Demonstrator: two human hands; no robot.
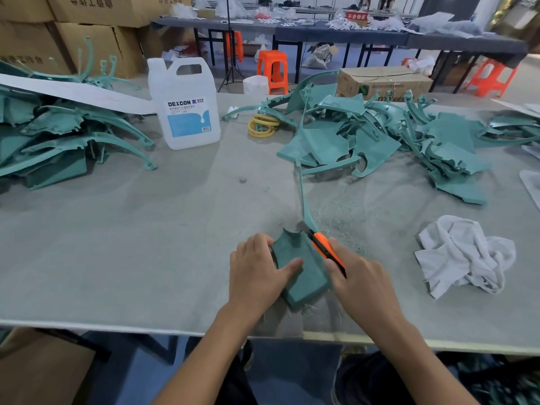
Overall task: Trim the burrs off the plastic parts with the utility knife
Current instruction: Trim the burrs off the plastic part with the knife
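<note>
A teal plastic part (304, 276) lies near the table's front edge, a long thin arm of it running away from me. My left hand (257, 273) grips its left side, thumb on top and fingers curled round the far edge. My right hand (359, 282) holds an orange utility knife (325, 248) along the part's right edge, its tip at the base of the thin arm. The blade itself is hard to make out.
Teal parts are heaped at the left (58, 135) and at the right (388, 138). A white jug (184, 103) and yellow rings (263, 125) stand at the back. A white rag (464, 255) lies to my right. Fine shavings (339, 220) dust the grey table (146, 244).
</note>
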